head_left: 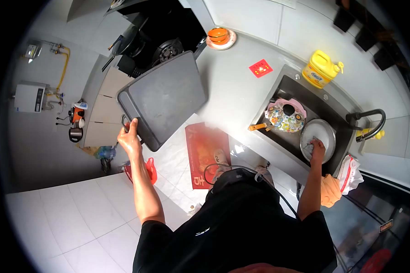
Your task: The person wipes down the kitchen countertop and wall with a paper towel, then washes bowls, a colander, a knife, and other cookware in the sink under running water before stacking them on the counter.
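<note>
At the upper left of the middle, my left hand (130, 137) is closed on the handle end of a large dark grey rectangular pan (166, 98), held up tilted near the counter's edge. My right hand (317, 149) reaches into the sink (284, 84), over a round metal basin (330, 141) with whitish contents. Its fingers are pressed together on something greyish that I cannot make out. Beside the basin in the sink sits a pot with a flowered lid (282, 119) and a black knob.
A yellow jug (321, 69) stands behind the sink, near a black faucet (373, 123). Orange bowls (217, 35) on a plate and a red card (260, 68) lie on the counter (232, 77). A stove (168, 49) is at the upper left; a red mat (202, 159) covers the floor.
</note>
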The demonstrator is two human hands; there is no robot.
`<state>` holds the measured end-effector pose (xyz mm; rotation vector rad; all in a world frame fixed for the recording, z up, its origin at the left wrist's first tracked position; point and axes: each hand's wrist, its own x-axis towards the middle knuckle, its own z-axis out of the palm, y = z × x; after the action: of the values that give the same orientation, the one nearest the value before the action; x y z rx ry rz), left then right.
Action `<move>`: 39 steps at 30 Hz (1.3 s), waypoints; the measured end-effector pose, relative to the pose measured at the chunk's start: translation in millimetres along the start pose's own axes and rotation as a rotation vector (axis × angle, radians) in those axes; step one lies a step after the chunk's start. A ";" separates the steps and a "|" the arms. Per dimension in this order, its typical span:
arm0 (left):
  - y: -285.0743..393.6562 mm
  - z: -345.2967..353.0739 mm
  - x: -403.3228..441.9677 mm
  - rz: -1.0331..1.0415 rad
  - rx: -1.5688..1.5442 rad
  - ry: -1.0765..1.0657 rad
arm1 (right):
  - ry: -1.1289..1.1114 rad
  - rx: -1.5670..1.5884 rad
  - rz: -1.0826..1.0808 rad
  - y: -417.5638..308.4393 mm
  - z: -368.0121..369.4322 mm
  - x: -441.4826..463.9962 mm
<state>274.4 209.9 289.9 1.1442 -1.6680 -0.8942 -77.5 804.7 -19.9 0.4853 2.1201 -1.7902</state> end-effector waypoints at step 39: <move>-268.3 107.3 26.5 -0.838 -0.434 -0.040 | 0.243 0.331 0.165 -94.7 130.6 -25.0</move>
<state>249.5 109.1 18.9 1.5202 -0.9046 -1.7010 -94.9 659.9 53.4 0.9770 1.8629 -2.0798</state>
